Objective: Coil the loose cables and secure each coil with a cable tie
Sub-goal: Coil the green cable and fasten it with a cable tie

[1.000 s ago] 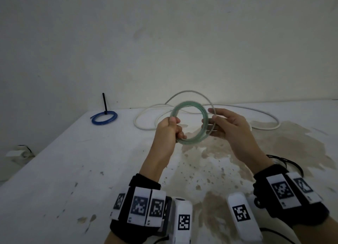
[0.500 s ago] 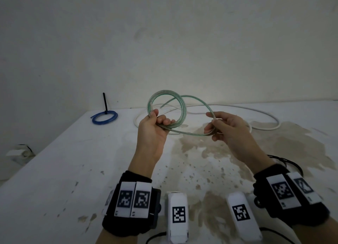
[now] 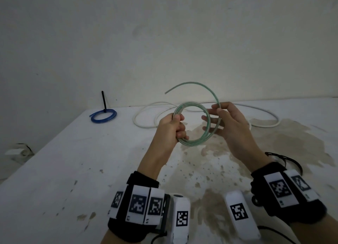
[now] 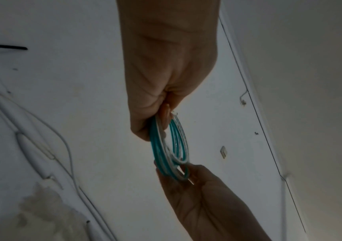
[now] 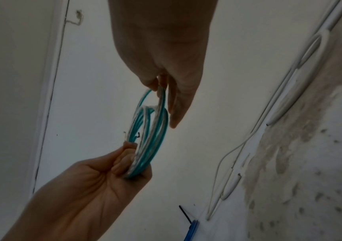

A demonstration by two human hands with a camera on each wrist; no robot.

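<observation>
A thin green cable (image 3: 193,126) is wound into a coil of several loops, held in the air above the table. My left hand (image 3: 171,127) grips the coil's left side in a fist (image 4: 155,114). My right hand (image 3: 226,122) pinches the coil's right side (image 5: 161,91) between thumb and fingers. The cable's free end (image 3: 190,85) arcs up and leftwards above the coil. A loose white cable (image 3: 146,115) lies on the table behind the hands. A blue coil (image 3: 103,116) with a black cable tie (image 3: 103,100) standing up from it lies at the far left.
The white table (image 3: 73,170) has brown stains in its middle and right part. A wall stands right behind its far edge. A black strap (image 3: 285,159) lies by my right wrist. A small white object (image 3: 16,152) sits beyond the table's left edge.
The green cable sprang out into a wider loop half a second ago. Now it is drawn back into a tight coil between both hands, with its free end sticking up above.
</observation>
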